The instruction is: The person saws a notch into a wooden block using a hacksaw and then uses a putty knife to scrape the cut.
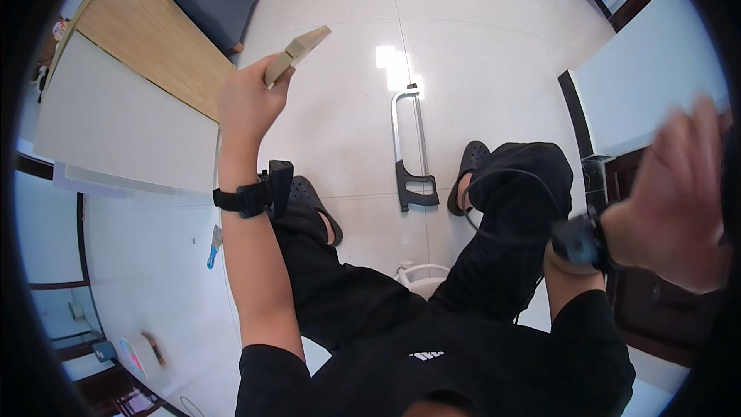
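Head view, the only one: my left hand [251,100] has the wood [296,51] pinched by its near end, fingers curled round, the far end sticking up and out to the right, tilted. It is clear of any support, in the air by the cabinet's [154,38] near right corner, over the floor [347,120]. A step shows partway along it; cannot tell if one piece or two. My right hand [675,193] is out by the right rim, open, fingers extended, blurred, nothing seen in it. Saw [402,174] flat on the floor between my shoes [307,199], handle toward me; scraper [214,247] lies left of my forearm, below the cabinet's front edge. On handling: I judge a firm grip near the step would steady the wood better than one end alone, with the wrist straight and the free end swung clear of the cabinet edge. My empty hand could take the far end to stop it twisting. Feet best clear of the saw's blade.
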Available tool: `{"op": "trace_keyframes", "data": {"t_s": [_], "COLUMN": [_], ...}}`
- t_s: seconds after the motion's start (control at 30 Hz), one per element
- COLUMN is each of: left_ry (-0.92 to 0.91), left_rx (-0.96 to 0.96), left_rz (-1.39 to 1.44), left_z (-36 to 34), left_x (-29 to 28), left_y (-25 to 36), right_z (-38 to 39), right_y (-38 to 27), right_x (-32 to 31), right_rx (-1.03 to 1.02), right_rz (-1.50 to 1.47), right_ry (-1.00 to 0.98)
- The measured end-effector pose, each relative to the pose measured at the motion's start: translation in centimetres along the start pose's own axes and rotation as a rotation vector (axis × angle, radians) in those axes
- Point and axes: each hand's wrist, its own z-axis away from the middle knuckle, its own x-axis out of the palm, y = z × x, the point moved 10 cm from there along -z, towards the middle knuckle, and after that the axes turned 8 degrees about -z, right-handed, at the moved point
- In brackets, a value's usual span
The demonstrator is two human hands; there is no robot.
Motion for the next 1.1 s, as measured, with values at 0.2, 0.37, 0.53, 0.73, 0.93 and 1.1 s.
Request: {"op": "trace_keyframes", "data": {"t_s": [0.2, 0.37, 0.53, 0.73, 0.93, 1.1], "left_ry": [0.034, 0.166, 0.148, 0.083, 0.011, -0.219], "left_rx": [-0.017, 0.045, -0.025, -0.129, -0.044, 0.093], "left_rz": [-0.011, 0.04, 0.011, 0.018, 0.141, 0.479], "left_z": [2.8, 2.4, 2.6, 3.3, 2.8, 2.6], "left_x": [-0.8, -1.9, -1.6, -2.1, -1.9, -0.2], "left_y": [-0.3, -0.9, -3.0, -4.6, -1.7, 3.8], "right_z": [1.4, -0.7, -4.6, -7.2, -1.4, 5.0], "right_y": [3.6, 8.0, 13.2, 17.8, 24.5, 24.5], "right_x": [-0.7, -1.3, -1.2, -2.2, -10.1, -13.9], "right_rx": [-0.002, 0.018, -0.015, -0.027, 0.491, 0.719], "right_rz": [-0.022, -0.046, -0.022, 0.136, 0.573, 0.848], "right_ry": [-0.024, -0.101, -0.18, -0.14, 0.177, 0.17]}}
